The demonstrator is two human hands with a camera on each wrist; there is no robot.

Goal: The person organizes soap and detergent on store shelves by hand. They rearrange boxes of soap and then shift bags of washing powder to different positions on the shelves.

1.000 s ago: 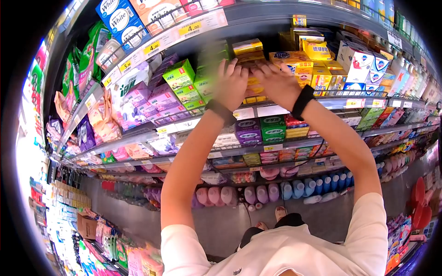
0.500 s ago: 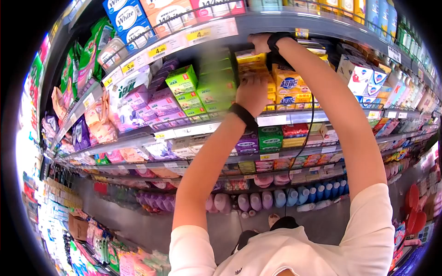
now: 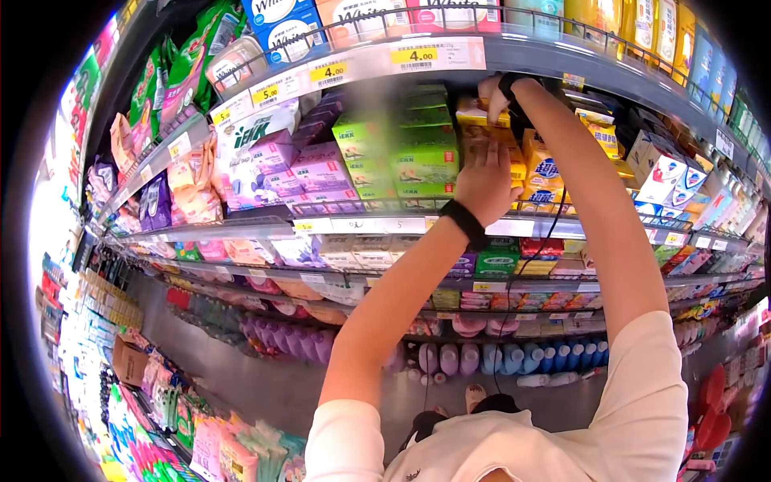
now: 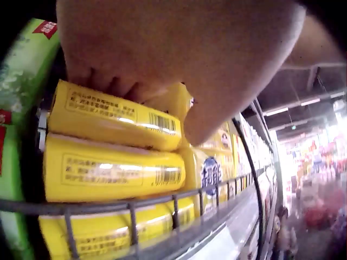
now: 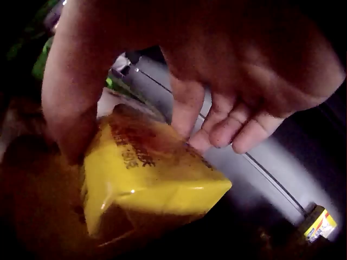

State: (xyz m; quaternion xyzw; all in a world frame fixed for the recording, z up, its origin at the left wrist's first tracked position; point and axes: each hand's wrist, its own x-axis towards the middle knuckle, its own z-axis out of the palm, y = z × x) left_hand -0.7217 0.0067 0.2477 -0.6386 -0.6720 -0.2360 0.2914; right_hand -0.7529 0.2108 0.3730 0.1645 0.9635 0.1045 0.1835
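Yellow wrapped soap packs (image 4: 114,173) stand stacked behind the wire rail of a shelf. My left hand (image 3: 486,185) rests over the front of this stack; its fingers reach across the top pack (image 4: 116,116), and the thumb points down by the pack's right end. Deeper on the shelf, under the upper board, my right hand (image 3: 495,100) holds a yellow soap pack (image 5: 162,184) between thumb and fingers. That pack sits tilted in the right wrist view, its lower part in shadow.
Green boxes (image 3: 426,165) stand left of the yellow stack, and more yellow packs (image 3: 546,173) stand right of it. The upper shelf edge (image 3: 514,56) hangs low over the right wrist. A black cable (image 3: 554,221) dangles in front.
My right hand has left the front of the yellow packs and reached up to the back of the stack. The left hand has shifted right, onto the yellow stack. The view has turned left.
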